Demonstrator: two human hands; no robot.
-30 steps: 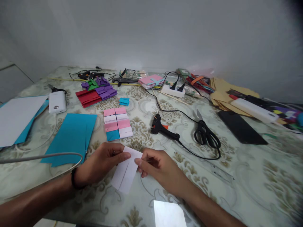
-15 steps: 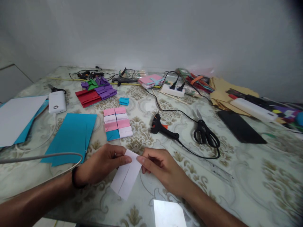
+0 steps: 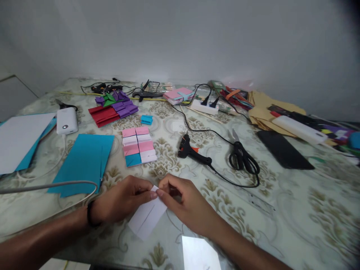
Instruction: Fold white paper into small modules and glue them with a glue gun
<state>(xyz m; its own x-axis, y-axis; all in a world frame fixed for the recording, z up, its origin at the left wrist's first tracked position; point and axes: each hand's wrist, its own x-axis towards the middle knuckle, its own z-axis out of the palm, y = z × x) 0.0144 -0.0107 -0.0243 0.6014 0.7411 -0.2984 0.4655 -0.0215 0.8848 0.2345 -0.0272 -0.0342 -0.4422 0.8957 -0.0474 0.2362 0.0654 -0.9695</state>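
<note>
A small white sheet of paper (image 3: 148, 216) with a lengthwise crease or slit hangs between my two hands, its lower end towards me. My left hand (image 3: 128, 197) pinches its top edge from the left, thumb on the upper face. From the right, my right hand (image 3: 187, 200) grips the same edge, and the two thumbs almost meet. Just beyond lie folded paper pieces (image 3: 138, 147) in pink, white and blue, set in two columns. Another white piece of paper (image 3: 200, 253) with a cut corner rests at the near edge.
Blue sheets (image 3: 81, 161) and a white power bank (image 3: 66, 120) lie to the left. A black glue gun (image 3: 194, 150), scissors (image 3: 242, 157) and a black phone (image 3: 284, 150) are on the right. A power strip (image 3: 204, 107) with plugged-in cords sits farther back.
My hands have drawn closer together along the paper's top edge, the right one shifting left. The paper has dropped slightly towards me.
</note>
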